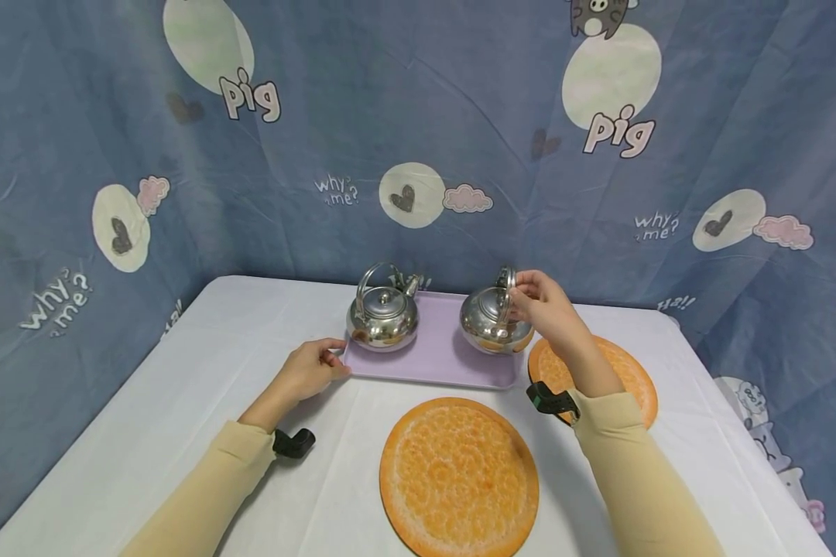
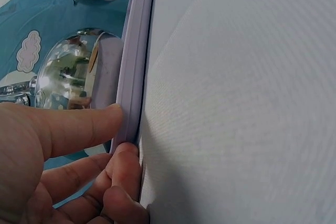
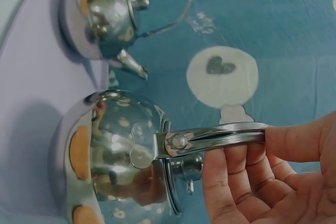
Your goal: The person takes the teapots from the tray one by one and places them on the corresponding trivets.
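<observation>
A lilac tray (image 1: pixel 428 362) lies on the white-covered table, with a shiny steel teapot (image 1: pixel 382 321) standing at its left end. At the tray's front left corner my left hand (image 1: pixel 310 370) pinches the rim, thumb over the top edge and fingers beneath, as the left wrist view shows. My right hand (image 1: pixel 546 305) grips the raised hoop handle of a second steel teapot (image 1: pixel 491 329) over the tray's right end. This teapot leans a little in the head view. Its handle (image 3: pixel 226 136) runs between my thumb and fingers in the right wrist view.
One round orange-brown mat (image 1: pixel 460 480) with a baked-looking pattern lies in front of the tray. A similar mat (image 1: pixel 627 371) lies to the right, partly under my right forearm. A blue printed curtain (image 1: pixel 418 116) hangs along the table's back edge.
</observation>
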`<state>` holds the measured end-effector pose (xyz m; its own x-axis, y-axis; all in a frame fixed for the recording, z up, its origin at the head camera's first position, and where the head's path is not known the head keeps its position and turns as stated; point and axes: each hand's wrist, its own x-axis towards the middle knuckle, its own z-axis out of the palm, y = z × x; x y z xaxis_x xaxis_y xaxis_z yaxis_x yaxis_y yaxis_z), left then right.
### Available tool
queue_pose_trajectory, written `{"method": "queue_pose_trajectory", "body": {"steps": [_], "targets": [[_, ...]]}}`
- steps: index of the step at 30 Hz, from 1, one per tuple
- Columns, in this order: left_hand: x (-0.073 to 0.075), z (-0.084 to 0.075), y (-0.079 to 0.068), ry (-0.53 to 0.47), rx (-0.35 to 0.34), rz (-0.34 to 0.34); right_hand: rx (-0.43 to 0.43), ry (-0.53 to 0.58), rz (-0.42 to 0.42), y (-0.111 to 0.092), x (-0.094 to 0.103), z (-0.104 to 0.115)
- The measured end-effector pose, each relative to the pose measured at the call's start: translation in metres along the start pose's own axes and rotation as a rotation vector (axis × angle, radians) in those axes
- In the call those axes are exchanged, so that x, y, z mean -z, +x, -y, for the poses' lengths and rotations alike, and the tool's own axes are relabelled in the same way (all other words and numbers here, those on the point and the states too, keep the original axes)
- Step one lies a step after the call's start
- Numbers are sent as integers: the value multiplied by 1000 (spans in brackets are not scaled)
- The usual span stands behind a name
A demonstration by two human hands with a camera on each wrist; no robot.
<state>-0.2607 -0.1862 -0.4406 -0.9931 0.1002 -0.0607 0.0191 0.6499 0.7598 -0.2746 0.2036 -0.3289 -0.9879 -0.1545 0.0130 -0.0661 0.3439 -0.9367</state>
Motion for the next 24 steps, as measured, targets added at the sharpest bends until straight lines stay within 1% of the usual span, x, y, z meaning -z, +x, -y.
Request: {"method": "queue_pose_trajectory", "body": {"steps": [11,19,24], "targets": [[-1,0,0,-3,12,2,21,-69,-21,-21,32,-9],[-1,1,0,3,-4,-3,-9,-78,-33,-36,49,-15],[-2,2,0,0,-4,-1,-12,-95,-34,-42,60,-22]]}}
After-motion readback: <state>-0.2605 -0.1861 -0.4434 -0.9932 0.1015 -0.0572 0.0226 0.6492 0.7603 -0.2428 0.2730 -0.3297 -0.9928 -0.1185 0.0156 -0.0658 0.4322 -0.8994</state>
